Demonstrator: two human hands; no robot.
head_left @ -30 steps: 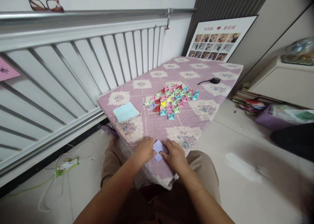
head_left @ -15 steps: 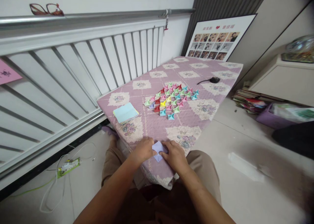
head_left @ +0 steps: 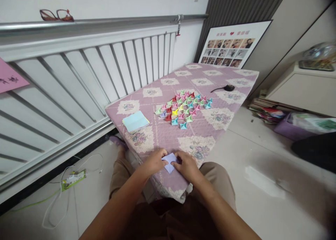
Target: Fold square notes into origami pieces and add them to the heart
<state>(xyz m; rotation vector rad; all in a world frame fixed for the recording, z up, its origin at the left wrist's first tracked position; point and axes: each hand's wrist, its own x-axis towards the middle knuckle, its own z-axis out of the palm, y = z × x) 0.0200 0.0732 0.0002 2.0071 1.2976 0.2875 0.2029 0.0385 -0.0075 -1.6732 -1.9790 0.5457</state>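
Observation:
A small folded sheet of lavender origami paper [head_left: 170, 163] lies at the near corner of the table, a centre crease running down it. My left hand [head_left: 156, 161] grips its left edge, the thumb on top and the fingers curled. On the opposite edge, my right hand [head_left: 187, 165] holds the paper in the same way, thumb pressing near the middle. Farther up the cloth stand rows of small folded paper pieces [head_left: 181, 107] in red, pink, green, yellow and blue. A stack of square paper [head_left: 135, 121], light blue on top, rests to the left.
A patterned pink tablecloth [head_left: 168, 138] covers the pointed table. A black object with a cord [head_left: 229, 88] lies at the far right. The white radiator [head_left: 86, 79] runs along the left side, and a photo board [head_left: 231, 43] leans behind. A power strip [head_left: 74, 178] is on the floor.
The view has shifted slightly. Both hands keep their hold at the paper's sides, and the left fingers have changed position a little. The folded pieces and the stack stay in place.

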